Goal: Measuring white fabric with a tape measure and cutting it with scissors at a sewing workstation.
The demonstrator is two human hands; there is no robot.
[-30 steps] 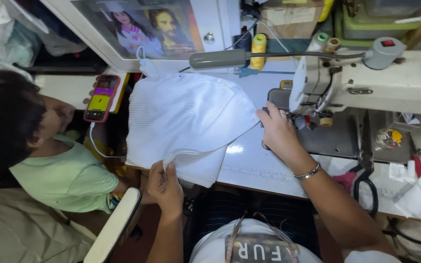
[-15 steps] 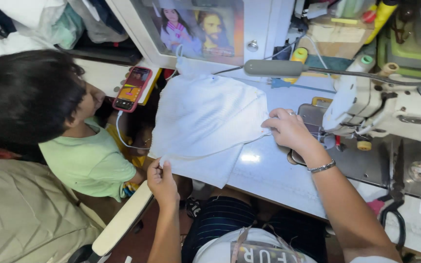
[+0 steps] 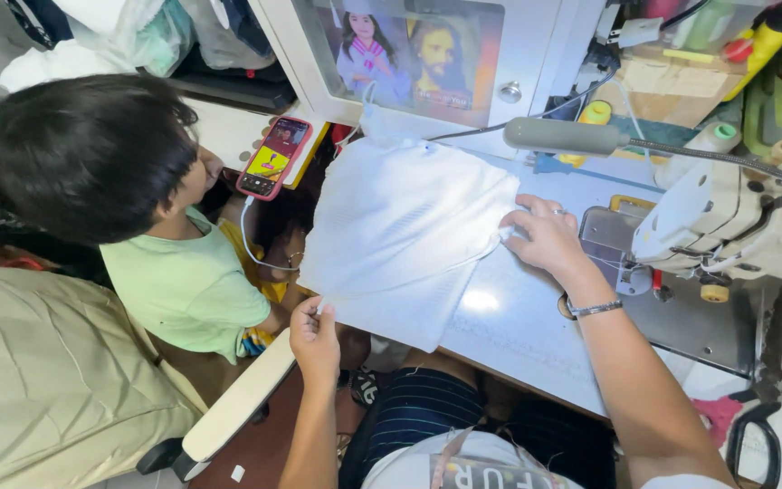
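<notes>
On the pale sewing table [image 3: 536, 317], the white fabric piece [image 3: 405, 235] is lying spread and partly folded, its near edge hanging over the table's front and its far corner reaching toward the framed picture [image 3: 418, 54] at the back. Compared with a second ago, the cloth is sitting further from the sewing machine [image 3: 744, 226]: its right edge was up against the needle area then, and now it is lying clear of the metal plate, with bare tabletop showing between them. That reads as the piece being drawn off the machine and straightened, not fed under the needle.

The left hand [image 3: 314, 335] is pinching the lower left corner of the cloth, thumb and fingers closed together on the edge just past the table's front. The right hand [image 3: 549, 240] is pressing on the right edge, fingers bent and slightly apart, holding the fabric flat rather than gripping it; a thin bracelet [image 3: 595, 309] is showing at the wrist.

Beside the table on the left, another person in a light green shirt [image 3: 187, 290] is leaning over a red phone [image 3: 273, 156]. A grey lamp arm [image 3: 563, 136] is reaching across above the cloth, and black scissors [image 3: 753, 444] are lying at the lower right.
</notes>
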